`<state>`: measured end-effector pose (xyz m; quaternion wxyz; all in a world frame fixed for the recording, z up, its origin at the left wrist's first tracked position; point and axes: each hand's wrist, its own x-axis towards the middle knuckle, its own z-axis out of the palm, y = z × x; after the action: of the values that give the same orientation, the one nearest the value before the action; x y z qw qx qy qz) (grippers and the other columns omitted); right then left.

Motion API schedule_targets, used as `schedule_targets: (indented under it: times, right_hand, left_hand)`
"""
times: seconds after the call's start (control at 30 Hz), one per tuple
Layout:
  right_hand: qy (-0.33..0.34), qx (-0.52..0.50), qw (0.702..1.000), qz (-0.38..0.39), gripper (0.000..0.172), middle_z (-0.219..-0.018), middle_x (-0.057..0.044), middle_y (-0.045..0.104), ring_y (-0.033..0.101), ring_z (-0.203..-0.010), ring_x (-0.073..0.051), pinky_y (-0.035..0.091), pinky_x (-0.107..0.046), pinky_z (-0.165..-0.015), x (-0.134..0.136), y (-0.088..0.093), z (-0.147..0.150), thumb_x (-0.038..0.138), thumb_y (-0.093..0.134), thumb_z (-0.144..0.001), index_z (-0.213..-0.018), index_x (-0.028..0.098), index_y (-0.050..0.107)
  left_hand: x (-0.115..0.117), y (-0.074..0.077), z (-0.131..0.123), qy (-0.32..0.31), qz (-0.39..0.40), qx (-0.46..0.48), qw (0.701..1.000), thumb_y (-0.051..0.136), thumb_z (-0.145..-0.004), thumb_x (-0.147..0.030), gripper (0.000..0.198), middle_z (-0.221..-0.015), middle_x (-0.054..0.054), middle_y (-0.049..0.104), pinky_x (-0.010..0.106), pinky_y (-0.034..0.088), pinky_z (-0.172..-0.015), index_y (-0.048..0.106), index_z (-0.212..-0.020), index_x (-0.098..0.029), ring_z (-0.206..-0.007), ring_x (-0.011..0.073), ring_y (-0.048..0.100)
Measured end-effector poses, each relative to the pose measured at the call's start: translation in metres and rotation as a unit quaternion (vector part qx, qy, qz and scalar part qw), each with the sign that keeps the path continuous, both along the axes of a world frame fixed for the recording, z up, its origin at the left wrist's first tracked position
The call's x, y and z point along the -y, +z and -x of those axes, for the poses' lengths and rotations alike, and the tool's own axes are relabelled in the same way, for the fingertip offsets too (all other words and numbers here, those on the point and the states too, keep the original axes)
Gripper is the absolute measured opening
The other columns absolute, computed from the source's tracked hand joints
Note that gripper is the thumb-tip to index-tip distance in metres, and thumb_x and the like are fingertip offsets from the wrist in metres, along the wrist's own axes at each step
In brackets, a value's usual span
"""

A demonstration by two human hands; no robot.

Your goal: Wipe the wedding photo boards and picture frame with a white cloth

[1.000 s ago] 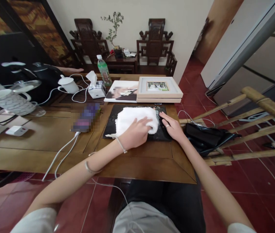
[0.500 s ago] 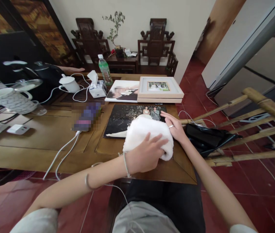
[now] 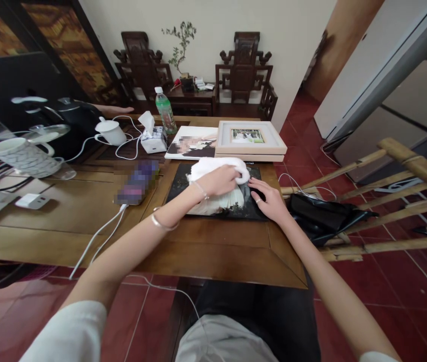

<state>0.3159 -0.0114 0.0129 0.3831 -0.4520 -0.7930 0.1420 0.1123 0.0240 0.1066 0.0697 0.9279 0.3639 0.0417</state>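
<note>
A dark photo panel (image 3: pixel 183 188) lies flat on the wooden table in front of me, showing part of a pale dress. My left hand (image 3: pixel 223 180) presses a folded white towel (image 3: pixel 213 165) onto the panel's upper part, its fingers bent over the cloth. The towel covers the top middle of the picture. My right hand (image 3: pixel 269 201) rests on the panel's right side, fingers stretched out, with a ring on one finger and nothing held. Just beyond the panel lie a white photo print (image 3: pixel 188 141) and stacked pale picture frames (image 3: pixel 251 151).
Left of the panel are a charging phone (image 3: pixel 138 183), a tissue box (image 3: pixel 155 141), a green-labelled bottle (image 3: pixel 165 110), a lidded white cup (image 3: pixel 111 131) and a patterned mug (image 3: pixel 20 156). A bamboo rack (image 3: pixel 405 156) with a black bag (image 3: pixel 315 216) stands at the right. Another person's arm (image 3: pixel 113 109) shows behind the kettle.
My left hand has slid the towel away from me, from the panel's near edge to its upper part. The lower picture is now uncovered. My right hand has shifted slightly nearer.
</note>
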Motion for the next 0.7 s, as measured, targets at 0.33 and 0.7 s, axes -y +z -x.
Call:
schedule_targets:
  times: [0.33, 0.7]
  right_hand:
    - [-0.013, 0.015, 1.0, 0.02, 0.031, -0.115, -0.009, 0.069, 0.062, -0.112, -0.027, 0.046, -0.046, -0.1, 0.003, 0.005, 0.001, 0.025, 0.048, -0.089, -0.112, 0.022, 0.069]
    - [-0.029, 0.031, 0.999, 0.023, 0.05, -0.143, -0.013, 0.051, 0.042, -0.137, -0.029, 0.033, -0.051, -0.114, 0.003, -0.009, 0.011, 0.02, 0.042, -0.087, -0.135, 0.015, 0.054]
  left_hand:
    - [-0.019, 0.017, -0.047, -0.047, 0.068, 0.043, 0.996, 0.039, -0.076, -0.011, 0.022, -0.079, 0.008, 0.066, 0.032, 0.045, -0.075, 0.06, -0.069, -0.014, -0.074, 0.0195, 0.057]
    - [0.064, -0.024, 0.017, 0.047, -0.044, -0.092, 0.994, 0.039, -0.081, -0.002, 0.038, -0.151, 0.019, 0.036, 0.056, 0.038, -0.105, 0.065, -0.108, -0.008, -0.14, 0.0367, 0.03]
